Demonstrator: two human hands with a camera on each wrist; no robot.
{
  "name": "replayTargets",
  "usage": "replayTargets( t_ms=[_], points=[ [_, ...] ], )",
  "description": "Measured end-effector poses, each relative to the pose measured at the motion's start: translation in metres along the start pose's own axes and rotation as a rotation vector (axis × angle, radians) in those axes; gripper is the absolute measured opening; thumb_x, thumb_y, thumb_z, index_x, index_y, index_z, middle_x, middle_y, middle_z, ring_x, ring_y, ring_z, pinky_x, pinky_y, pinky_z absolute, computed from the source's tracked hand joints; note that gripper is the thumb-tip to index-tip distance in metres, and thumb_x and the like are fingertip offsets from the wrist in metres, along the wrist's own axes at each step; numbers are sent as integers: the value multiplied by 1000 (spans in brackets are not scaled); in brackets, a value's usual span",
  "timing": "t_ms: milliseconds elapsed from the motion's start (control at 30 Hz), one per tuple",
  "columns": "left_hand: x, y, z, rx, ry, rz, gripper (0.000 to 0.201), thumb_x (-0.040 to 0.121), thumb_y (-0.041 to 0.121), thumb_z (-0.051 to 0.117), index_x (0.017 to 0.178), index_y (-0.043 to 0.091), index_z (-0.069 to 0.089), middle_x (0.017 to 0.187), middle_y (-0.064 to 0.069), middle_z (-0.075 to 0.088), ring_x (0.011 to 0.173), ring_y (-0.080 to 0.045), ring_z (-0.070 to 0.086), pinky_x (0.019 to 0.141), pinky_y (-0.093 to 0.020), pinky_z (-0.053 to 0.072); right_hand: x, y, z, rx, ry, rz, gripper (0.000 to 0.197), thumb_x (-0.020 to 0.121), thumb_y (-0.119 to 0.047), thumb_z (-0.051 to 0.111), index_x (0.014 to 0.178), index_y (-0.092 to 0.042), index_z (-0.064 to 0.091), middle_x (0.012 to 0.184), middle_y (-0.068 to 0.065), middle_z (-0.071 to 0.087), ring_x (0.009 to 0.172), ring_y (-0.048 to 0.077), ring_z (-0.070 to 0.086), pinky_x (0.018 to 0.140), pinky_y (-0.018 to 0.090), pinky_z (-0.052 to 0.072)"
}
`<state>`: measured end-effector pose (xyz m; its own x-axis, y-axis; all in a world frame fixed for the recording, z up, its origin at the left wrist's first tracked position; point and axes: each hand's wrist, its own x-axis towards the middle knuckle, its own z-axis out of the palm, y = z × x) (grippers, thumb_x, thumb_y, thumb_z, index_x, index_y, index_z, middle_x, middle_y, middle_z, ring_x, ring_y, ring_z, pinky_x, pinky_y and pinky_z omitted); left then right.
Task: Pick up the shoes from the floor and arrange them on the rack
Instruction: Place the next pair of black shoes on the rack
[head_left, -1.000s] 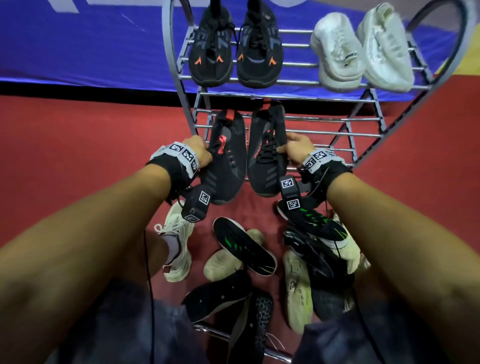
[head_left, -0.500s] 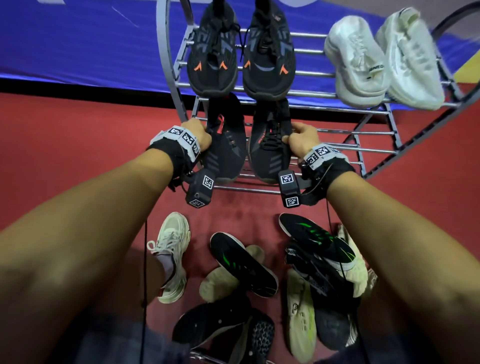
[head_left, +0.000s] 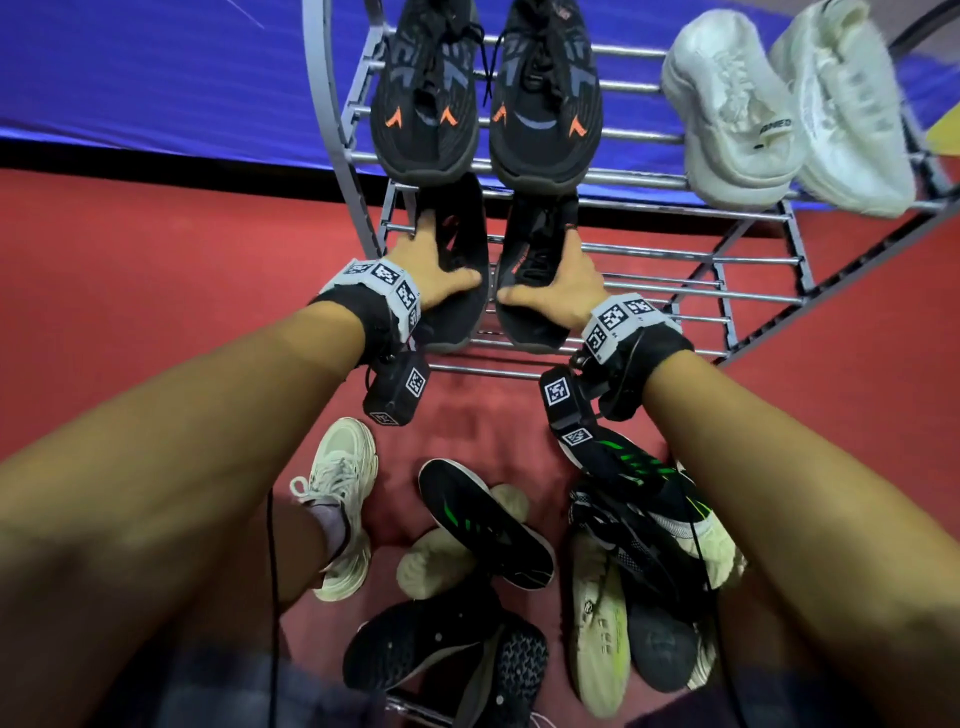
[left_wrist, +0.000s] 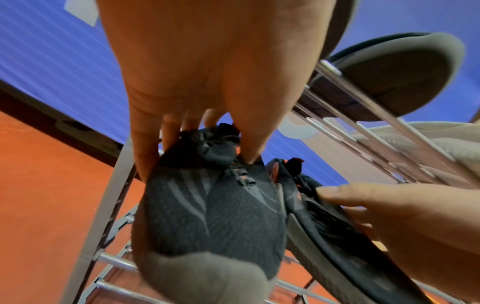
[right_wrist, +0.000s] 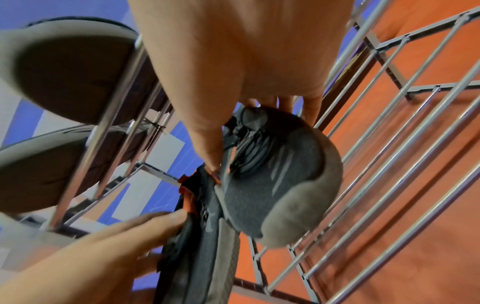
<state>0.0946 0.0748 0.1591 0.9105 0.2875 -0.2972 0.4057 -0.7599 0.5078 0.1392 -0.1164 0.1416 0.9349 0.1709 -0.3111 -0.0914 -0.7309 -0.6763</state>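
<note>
Two black knit shoes lie side by side on the second shelf of the grey metal rack (head_left: 701, 256), heels under the top shelf. My left hand (head_left: 426, 260) grips the left black shoe (head_left: 462, 306) from above, fingers along its outer side, thumb across the top. The left wrist view shows that hand (left_wrist: 197, 156) pinching the same shoe (left_wrist: 213, 216) at the collar. In the same way my right hand (head_left: 561, 280) holds the right black shoe (head_left: 530, 244), seen up close (right_wrist: 285, 174) with thumb and fingers of that hand (right_wrist: 262, 139) on either side.
The top shelf carries a black pair with orange marks (head_left: 426, 93) and a white pair (head_left: 727, 104). On the red floor below lie several loose shoes: a black-and-green one (head_left: 483, 519), a tangled pile (head_left: 649, 519), a cream one (head_left: 597, 623). My own foot wears a white sneaker (head_left: 343, 499).
Both hands have pushed the black shoes further back on the second shelf, under the top one. The hands slid from the shoes' sides to over their tops.
</note>
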Motion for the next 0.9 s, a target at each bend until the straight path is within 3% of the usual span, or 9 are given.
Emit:
replayTargets(
  t_ms=[100, 233, 333, 500, 667, 767, 833, 900],
  points=[
    [-15, 0, 8, 72, -92, -15, 130, 55, 66, 81, 151, 41, -5, 152, -21, 20, 132, -46, 38, 106, -54, 40, -12, 4, 9, -157, -2, 19, 138, 48, -60, 84, 153, -27, 0, 155, 18, 18, 143, 35, 21, 116, 48, 28],
    [-23, 3, 21, 175, -72, -74, 137, 54, 58, 86, 151, 40, -9, 144, -21, 23, 130, -45, 37, 104, -56, 39, -16, 6, 18, -185, 21, 34, 136, 54, -51, 87, 153, -30, -4, 156, 16, 10, 146, 34, 12, 117, 48, 24],
    [-23, 9, 26, 202, -41, -109, 134, 57, 51, 86, 151, 39, -10, 142, -21, 25, 127, -44, 38, 102, -54, 41, -17, 2, 19, -167, 35, 39, 131, 56, -47, 86, 153, -30, -1, 154, 16, 13, 144, 34, 12, 117, 46, 25],
    [-18, 14, 24, 62, 6, -124, 123, 56, 41, 86, 149, 41, 5, 137, -19, 31, 118, -45, 48, 92, -54, 50, -17, 0, 24, -19, 138, 2, 119, 58, -40, 83, 152, -30, 12, 146, 15, 28, 137, 34, 24, 113, 45, 31],
    [-8, 14, 11, 43, 67, -130, 120, 54, 46, 83, 148, 39, 10, 135, -21, 39, 120, -45, 47, 96, -55, 47, -8, -8, 22, 53, 188, -45, 111, 60, -44, 80, 150, -21, 19, 143, 16, 34, 135, 35, 28, 113, 44, 30],
    [1, 15, 1, 121, 93, -146, 112, 59, 46, 80, 149, 31, 14, 134, -23, 42, 125, -45, 42, 101, -51, 43, 2, -15, 22, 39, 215, -21, 106, 59, -42, 78, 148, -22, 25, 134, 14, 40, 130, 35, 35, 110, 43, 34],
    [5, 17, 0, 151, 87, -147, 100, 64, 45, 79, 146, 21, 26, 134, -23, 42, 126, -42, 40, 101, -45, 42, 8, -16, 24, 15, 235, -18, 105, 57, -43, 79, 146, -25, 28, 131, 13, 43, 127, 35, 38, 109, 44, 34],
    [9, 16, 4, 144, 88, -152, 101, 63, 44, 80, 146, 21, 26, 135, -21, 40, 125, -41, 41, 100, -46, 44, 12, -15, 27, -6, 232, -25, 104, 56, -43, 79, 146, -27, 29, 131, 12, 43, 128, 34, 39, 110, 44, 34]
  ],
)
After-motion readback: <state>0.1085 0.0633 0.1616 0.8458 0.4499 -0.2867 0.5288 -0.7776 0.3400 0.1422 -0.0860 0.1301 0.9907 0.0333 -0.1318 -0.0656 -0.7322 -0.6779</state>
